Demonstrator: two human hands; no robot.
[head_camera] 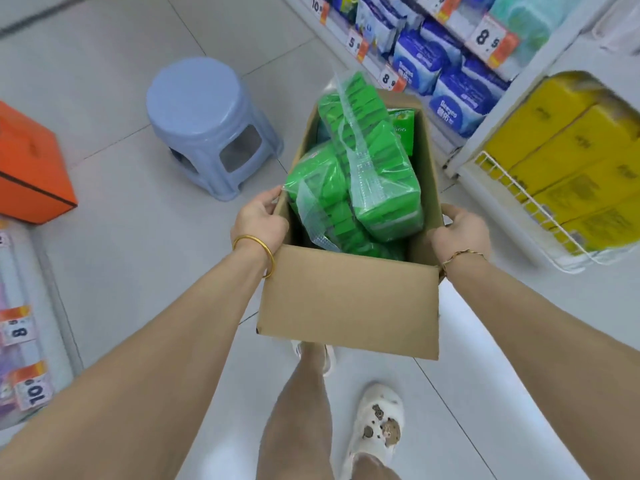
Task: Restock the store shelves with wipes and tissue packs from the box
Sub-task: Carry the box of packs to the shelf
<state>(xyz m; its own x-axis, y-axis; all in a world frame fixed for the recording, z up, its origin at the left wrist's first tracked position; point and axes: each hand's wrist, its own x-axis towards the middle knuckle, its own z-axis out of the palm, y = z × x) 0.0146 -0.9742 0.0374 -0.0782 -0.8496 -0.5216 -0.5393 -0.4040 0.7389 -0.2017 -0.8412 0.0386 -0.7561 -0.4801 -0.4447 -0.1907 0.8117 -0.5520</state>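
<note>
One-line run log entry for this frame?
phase: carrying | left hand: grips box left wall | right hand: grips right wall | contents: green packs | shelf: ahead right

I'm looking down at a pale tiled floor (114, 140) that is catching soft, even overhead light, with thin grout lines running diagonally across it. A light blue plastic stool (207, 126) is standing on the tiles ahead to my left, and an orange carton (29, 168) is sitting at the left edge, well apart from it. White shelving (540, 98) is running along the right side, carrying orange-and-white price tags (491, 39), and a white wire basket (526, 199) is hanging off its lower front. Another shelf edge (34, 323) with similar tags is showing at lower left.
</note>
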